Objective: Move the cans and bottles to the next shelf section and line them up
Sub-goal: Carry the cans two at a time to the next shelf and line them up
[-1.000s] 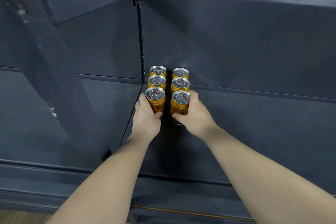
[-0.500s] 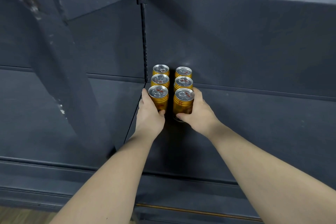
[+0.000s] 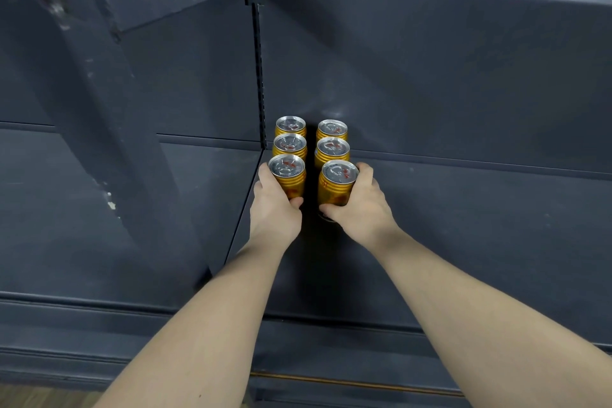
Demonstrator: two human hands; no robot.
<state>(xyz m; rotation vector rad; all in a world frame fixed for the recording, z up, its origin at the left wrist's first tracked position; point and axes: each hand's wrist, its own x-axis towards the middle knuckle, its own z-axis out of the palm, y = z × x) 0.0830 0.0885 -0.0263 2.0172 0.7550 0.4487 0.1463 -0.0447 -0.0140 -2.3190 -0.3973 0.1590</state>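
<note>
Currently: two rows of gold cans, three to a row, stand upright on the dark shelf (image 3: 463, 225) at the centre of the frame, just right of the slotted upright (image 3: 259, 76) that parts the two shelf sections. The left row (image 3: 290, 144) and right row (image 3: 332, 149) run from the shelf front toward the back panel, silver lids up, with a narrow dark gap between them. Front-left can (image 3: 287, 177): gripped by the left hand (image 3: 275, 209), fingers curled round its left flank, thumb hooked across the lower front. Front-right can (image 3: 337, 184): gripped by the right hand (image 3: 362, 205), fingers wrapped round its right flank near the lid, thumb pressed at the lower front. Each hand lies directly below its can in the frame, and neither is nearer than the other. Each can's long axis is vertical. The front-right can sits slightly lower in the frame than its neighbour, and its base is in shadow, so whether it rests on the shelf cannot be told. Judgement: the coming move turns on front-to-back alignment, with each front can to be seated straight behind its hand, flush with its own row.
</note>
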